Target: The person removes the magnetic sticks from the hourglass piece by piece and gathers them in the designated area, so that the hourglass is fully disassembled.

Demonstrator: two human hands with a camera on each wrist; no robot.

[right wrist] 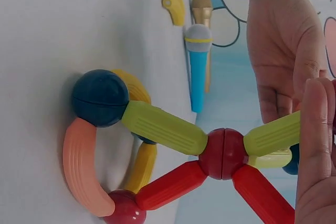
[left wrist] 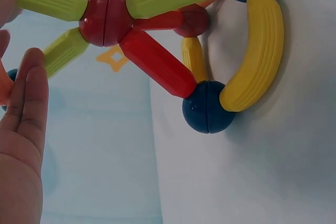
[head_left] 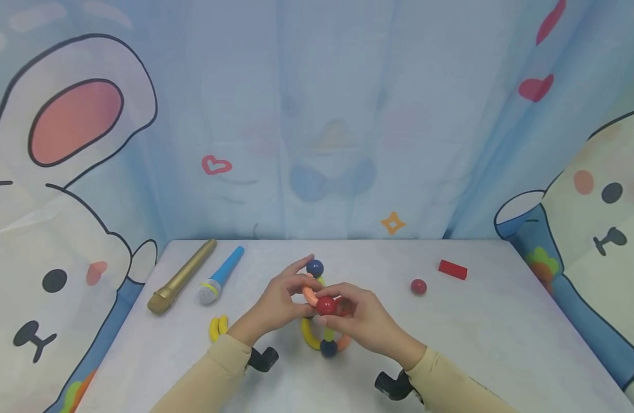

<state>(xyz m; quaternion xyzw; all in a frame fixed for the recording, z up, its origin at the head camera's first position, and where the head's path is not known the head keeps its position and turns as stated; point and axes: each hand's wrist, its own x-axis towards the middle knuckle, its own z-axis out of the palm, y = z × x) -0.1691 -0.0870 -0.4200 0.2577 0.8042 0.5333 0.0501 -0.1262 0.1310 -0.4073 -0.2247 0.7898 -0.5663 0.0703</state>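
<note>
A toy frame of coloured balls and rods stands on the table between both hands. Its base has a dark blue ball (head_left: pixel 328 348), a yellow curved rod (left wrist: pixel 257 51) and an orange curved rod (right wrist: pixel 84 166). Straight green rods (right wrist: pixel 165 127) and red rods (left wrist: pixel 160 64) meet at a middle red ball (right wrist: pixel 224 153). At the top, my right hand (head_left: pixel 366 318) pinches a red ball (head_left: pixel 325 306) between thumb and fingers. My left hand (head_left: pixel 281 298) holds an upper orange curved rod (head_left: pixel 309 296) joined at that ball. Just beyond the left fingertips sits another blue ball (head_left: pixel 314 268).
On the left lie a gold microphone (head_left: pixel 183 278), a blue microphone (head_left: pixel 221 275) and yellow curved pieces (head_left: pixel 218 328), partly behind the left forearm. To the right are a loose red ball (head_left: pixel 418 287) and a red block (head_left: pixel 453 269). A printed curtain (head_left: pixel 337 115) hangs behind the table.
</note>
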